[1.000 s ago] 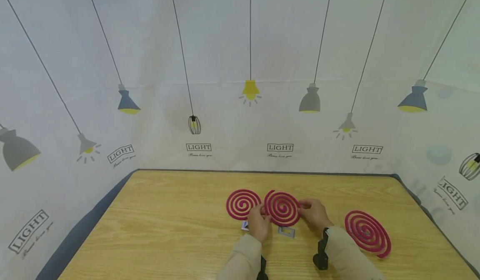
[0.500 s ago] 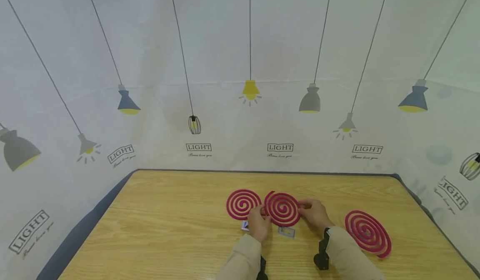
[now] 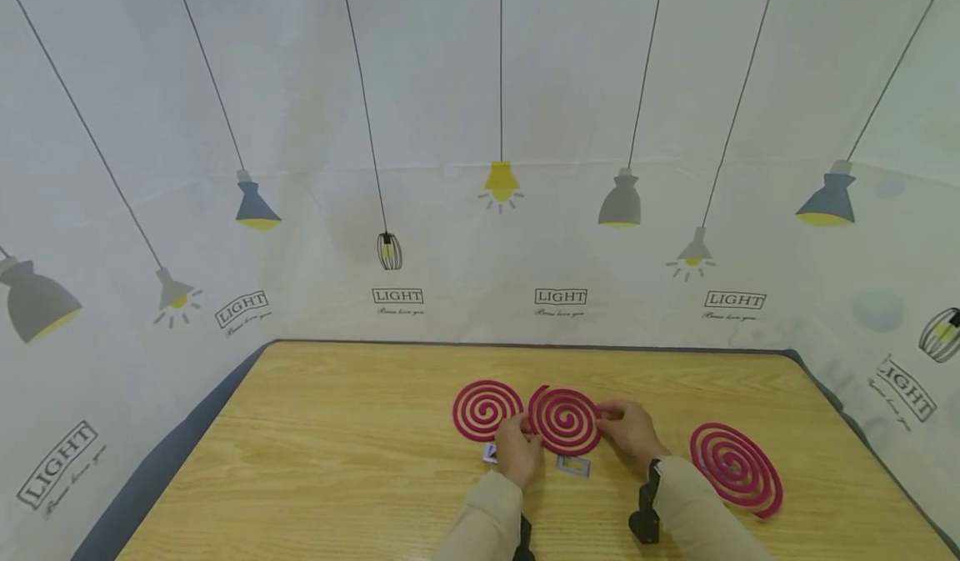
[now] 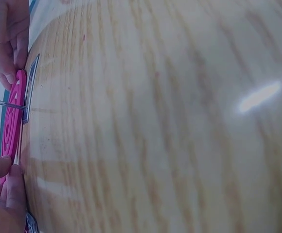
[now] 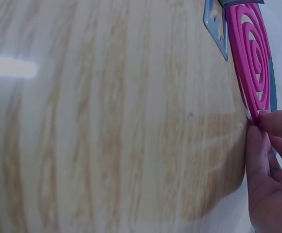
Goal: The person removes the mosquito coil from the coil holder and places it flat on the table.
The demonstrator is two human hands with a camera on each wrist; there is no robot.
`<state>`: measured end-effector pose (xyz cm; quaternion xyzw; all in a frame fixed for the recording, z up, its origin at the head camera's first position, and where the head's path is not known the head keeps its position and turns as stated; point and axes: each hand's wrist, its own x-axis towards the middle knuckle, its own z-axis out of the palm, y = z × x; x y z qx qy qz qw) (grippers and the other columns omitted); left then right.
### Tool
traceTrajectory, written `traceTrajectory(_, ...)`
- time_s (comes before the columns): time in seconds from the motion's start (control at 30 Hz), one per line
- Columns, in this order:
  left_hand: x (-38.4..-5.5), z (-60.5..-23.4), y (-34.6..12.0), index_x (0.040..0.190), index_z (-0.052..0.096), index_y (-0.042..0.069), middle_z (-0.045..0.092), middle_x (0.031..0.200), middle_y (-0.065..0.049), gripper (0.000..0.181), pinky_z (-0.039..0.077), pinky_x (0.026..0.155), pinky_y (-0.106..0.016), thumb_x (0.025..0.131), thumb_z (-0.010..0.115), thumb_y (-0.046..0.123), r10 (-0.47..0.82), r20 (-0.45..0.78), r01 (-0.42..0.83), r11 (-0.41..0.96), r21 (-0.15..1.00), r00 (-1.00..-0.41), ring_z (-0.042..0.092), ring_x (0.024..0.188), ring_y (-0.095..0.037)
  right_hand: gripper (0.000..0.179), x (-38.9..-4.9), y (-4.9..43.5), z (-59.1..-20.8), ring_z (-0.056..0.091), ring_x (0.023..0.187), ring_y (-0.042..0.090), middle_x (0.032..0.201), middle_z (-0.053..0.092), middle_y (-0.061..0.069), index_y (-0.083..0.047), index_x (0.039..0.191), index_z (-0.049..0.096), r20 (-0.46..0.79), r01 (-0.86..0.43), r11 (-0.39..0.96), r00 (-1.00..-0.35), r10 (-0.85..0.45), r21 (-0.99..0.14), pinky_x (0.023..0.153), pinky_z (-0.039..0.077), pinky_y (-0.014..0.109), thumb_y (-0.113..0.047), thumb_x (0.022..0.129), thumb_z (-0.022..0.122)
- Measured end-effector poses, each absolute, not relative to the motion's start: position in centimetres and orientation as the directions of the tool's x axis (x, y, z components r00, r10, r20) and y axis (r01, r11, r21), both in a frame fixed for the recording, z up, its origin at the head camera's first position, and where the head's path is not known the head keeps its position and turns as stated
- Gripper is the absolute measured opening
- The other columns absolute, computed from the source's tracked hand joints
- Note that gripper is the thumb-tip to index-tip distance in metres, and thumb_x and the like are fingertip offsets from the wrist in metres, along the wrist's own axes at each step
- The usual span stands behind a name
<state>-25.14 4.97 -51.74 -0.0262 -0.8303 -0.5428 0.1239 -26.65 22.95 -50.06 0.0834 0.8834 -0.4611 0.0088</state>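
Both hands hold a pink mosquito coil (image 3: 567, 418) in the middle by opposite edges. My left hand (image 3: 517, 453) pinches its left rim between thumb and fingers; my right hand (image 3: 630, 429) pinches the right rim. Under the coil lies a flat metal coil stand (image 5: 210, 19), whose thin upright prongs (image 4: 5, 103) cross the coil in the left wrist view. Just left is a second pink coil (image 3: 474, 411), partly behind the left hand, with another metal stand (image 3: 490, 453) showing at its near edge.
A third pink coil (image 3: 767, 465) sits at the right, beyond the right forearm, its outer end pointing toward the near side. All stand on a wood-grain table (image 3: 337, 444). Behind rises a pale wall sheet (image 3: 450, 127) printed with hanging lamps.
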Motion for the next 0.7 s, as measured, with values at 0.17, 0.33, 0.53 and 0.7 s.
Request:
traceTrajectory(0.17,-25.04,-51.78,4.97,0.099,0.059,-0.014,0.054,0.076,-0.011,0.034,0.048,0.056,-0.019,0.065,0.065,-0.016,-0.088,0.242,0.188,0.402,0.896,-0.966,0.058,0.066,-0.017,0.026,-26.52,23.04,-50.14,0.056,0.086,0.024,0.09,0.061,0.014,0.009,0.106,0.058,-0.08,0.141,0.56,-0.988,0.133,-0.816,0.076,0.047,0.037,-0.001,0.081,0.059)
traceTrajectory(0.33,-25.08,-51.82,4.97,0.098,0.059,-0.014,0.055,0.075,-0.011,0.033,0.048,0.056,-0.018,0.065,0.065,-0.016,-0.093,0.248,0.192,0.399,0.897,-0.964,0.058,0.065,-0.017,0.026,-26.66,23.11,-50.37,0.056,0.086,0.023,0.09,0.061,0.013,0.009,0.106,0.058,-0.075,0.136,0.567,-0.989,0.128,-0.813,0.076,0.047,0.036,-0.001,0.081,0.059)
traceTrajectory(0.53,-25.01,-51.72,4.98,0.096,0.059,-0.014,0.055,0.077,-0.013,0.031,0.048,0.056,-0.018,0.066,0.064,-0.017,-0.092,0.231,0.18,0.382,0.906,-0.969,0.058,0.065,-0.018,0.027,-26.7,23.21,-50.57,0.056,0.086,0.024,0.091,0.061,0.013,0.008,0.106,0.058,-0.061,0.123,0.594,-0.99,0.123,-0.795,0.076,0.047,0.037,-0.001,0.081,0.059)
traceTrajectory(0.7,-24.91,-51.66,4.95,0.095,0.06,-0.013,0.054,0.077,-0.012,0.03,0.047,0.055,-0.016,0.066,0.064,-0.017,-0.089,0.238,0.185,0.392,0.901,-0.967,0.057,0.064,-0.017,0.027,-26.57,23.21,-50.5,0.056,0.086,0.025,0.091,0.061,0.015,0.01,0.105,0.058,-0.04,0.094,0.6,-0.994,0.103,-0.794,0.075,0.048,0.036,0.0,0.081,0.059)
